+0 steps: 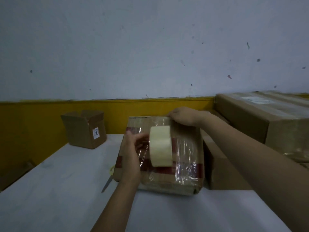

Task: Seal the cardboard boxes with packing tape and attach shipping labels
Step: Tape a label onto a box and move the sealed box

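Left hand (pixel 132 153) has the tape roll (pixel 160 145), fingers curled in from the left side of it and gripping, roll standing on edge above the middle of the cardboard box (pixel 160 156). A sheet of clear tape runs from the roll toward the far edge of the box, shiny and wrinkled over the lid. Right hand (pixel 182 116) is out at that far edge, just past the roll, fingers bent down over the rim and pressing there; whether it pinches the tape end or only pushes on it, cannot tell from here. So the roll sits between the two hands, touching the left, a little apart from the right.

The box lies flat on the white table (pixel 58 190), red-printed bands across its top, more clear film over its right half. Scissors (pixel 107 181) lie on the table just left of the box, near corner, partly tucked behind the left wrist. Far left, a small open box (pixel 84 129) with a white label on its side. Right of the work, plain brown boxes (pixel 222 164) butt up against it, and a long taped carton (pixel 267 118) is stacked beyond.
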Demonstrator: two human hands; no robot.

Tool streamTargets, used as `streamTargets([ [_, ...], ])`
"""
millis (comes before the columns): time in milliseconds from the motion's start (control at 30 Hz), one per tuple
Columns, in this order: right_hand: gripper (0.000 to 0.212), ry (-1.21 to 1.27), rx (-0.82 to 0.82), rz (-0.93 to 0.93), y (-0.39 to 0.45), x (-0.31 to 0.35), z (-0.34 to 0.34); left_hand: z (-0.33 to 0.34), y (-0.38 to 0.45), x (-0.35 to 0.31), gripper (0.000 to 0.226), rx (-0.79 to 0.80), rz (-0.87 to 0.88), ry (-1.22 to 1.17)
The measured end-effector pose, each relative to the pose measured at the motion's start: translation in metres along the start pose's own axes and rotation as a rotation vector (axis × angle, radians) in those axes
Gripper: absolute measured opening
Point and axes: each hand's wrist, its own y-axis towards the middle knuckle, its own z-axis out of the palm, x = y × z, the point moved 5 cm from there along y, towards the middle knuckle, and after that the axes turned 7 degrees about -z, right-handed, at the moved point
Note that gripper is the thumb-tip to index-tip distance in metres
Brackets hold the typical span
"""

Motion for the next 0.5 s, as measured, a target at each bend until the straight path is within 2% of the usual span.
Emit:
streamTargets([
  [67,0.066,0.037,-0.08,0.026,0.004,-0.002,0.006,0.019,-0.007,0.0,0.056,0.183,-0.048,0.13],
  [100,0.075,0.028,-0.106,0.03,0.005,-0.004,0.009,0.024,-0.008,0.0,0.06,0.221,-0.037,0.205],
  [133,0.075,0.013,-0.11,0.022,0.007,-0.005,0.014,0.029,-0.01,0.0,0.071,0.256,-0.023,0.255],
  [167,0.066,-0.055,-0.114,0.001,0.01,-0.008,0.017,0.033,-0.012,-0.002,0.079,0.285,-0.025,0.266],
  [200,0.053,-0.128,-0.133,-0.011,0.014,-0.01,0.02,0.034,-0.014,-0.006,0.078,0.267,-0.044,0.258],
  [267,0.04,-0.228,-0.177,-0.008,0.016,-0.01,0.021,0.035,-0.019,-0.014,0.049,0.193,-0.049,0.192],
  [400,0.057,-0.297,-0.176,0.014,0.012,-0.004,0.021,0.016,-0.039,-0.013,0.035,0.08,-0.13,0.247],
  [500,0.06,-0.318,-0.19,0.009,0.01,-0.001,0.022,-0.001,-0.063,-0.013,0.028,0.05,-0.235,0.211],
])
